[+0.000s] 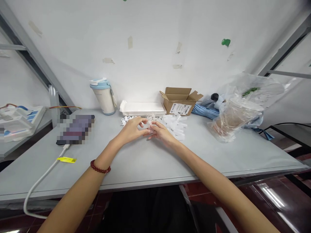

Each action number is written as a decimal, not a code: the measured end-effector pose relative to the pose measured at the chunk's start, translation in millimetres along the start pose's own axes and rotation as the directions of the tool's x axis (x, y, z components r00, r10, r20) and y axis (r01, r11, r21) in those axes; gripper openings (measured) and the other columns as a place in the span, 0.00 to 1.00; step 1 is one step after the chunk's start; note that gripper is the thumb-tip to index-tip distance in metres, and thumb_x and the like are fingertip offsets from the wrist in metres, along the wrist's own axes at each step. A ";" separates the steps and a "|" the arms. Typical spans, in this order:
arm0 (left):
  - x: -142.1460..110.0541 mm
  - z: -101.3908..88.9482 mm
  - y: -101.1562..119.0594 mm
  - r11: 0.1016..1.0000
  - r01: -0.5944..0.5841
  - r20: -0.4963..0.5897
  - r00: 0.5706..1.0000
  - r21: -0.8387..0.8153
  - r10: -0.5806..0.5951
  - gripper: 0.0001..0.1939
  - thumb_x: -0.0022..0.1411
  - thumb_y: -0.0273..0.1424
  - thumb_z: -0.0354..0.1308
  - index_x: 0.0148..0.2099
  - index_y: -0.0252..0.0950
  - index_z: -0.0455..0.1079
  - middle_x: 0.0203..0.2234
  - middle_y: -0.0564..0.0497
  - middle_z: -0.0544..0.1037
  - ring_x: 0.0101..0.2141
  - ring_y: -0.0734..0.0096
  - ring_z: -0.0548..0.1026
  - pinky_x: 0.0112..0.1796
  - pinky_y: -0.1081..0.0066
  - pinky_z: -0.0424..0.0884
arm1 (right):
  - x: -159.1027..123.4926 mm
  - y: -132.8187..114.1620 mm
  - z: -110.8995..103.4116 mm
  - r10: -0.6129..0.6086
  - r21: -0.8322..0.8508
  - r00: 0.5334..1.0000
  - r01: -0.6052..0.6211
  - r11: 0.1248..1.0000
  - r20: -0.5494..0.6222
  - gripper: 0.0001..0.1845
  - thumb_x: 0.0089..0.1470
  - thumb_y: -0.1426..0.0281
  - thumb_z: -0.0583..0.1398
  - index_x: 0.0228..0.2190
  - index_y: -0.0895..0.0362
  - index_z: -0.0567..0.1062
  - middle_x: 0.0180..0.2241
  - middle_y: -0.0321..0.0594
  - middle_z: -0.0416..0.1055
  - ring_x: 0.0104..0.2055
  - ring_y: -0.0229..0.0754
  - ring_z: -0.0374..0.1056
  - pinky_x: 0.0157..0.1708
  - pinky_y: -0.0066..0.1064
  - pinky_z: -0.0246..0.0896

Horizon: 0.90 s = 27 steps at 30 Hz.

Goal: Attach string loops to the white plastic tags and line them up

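My left hand [133,130] and my right hand [162,133] meet over the middle of the table. My right fingertips are pinched on a small translucent piece [149,124], too small to name. Curved round its left side are my left thumb and fingers, also closed in; what they grip is mostly hidden. Just behind the fingertips lies a heap of thin whitish rings [152,116]. Several translucent plastic tubes [178,125] are spread beside my right hand. Small white round pieces [124,120] lie behind my left hand.
On the grey table [150,161] stand a cup with a blue lid [104,97], a white tray [143,108] and an open cardboard box [181,103]. A phone [76,129] with a white cable [41,181] lies left. Right are a plastic-wrapped container [238,116] and blue cloth [206,111].
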<state>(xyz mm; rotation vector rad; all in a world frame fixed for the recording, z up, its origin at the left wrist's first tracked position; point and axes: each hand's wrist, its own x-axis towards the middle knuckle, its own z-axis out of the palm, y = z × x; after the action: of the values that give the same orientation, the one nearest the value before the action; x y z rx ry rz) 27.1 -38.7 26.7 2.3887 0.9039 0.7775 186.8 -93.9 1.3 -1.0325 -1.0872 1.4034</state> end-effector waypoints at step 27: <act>-2.2 12.7 0.4 0.980 -0.119 -0.107 0.985 0.162 0.137 0.20 0.55 0.34 0.61 0.49 0.37 0.64 0.45 0.45 0.73 0.43 0.60 0.73 0.37 0.63 0.71 | -2.1 0.3 5.0 -0.036 -0.057 0.993 0.029 0.998 -0.109 0.08 0.59 0.65 0.53 0.40 0.53 0.60 0.32 0.37 0.75 0.32 0.38 0.72 0.31 0.31 0.67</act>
<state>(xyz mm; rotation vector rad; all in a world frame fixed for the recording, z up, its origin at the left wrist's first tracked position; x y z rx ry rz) 34.1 -43.4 16.9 2.5811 0.8921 0.9367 182.1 -96.4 2.2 -1.1138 -1.0624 1.2817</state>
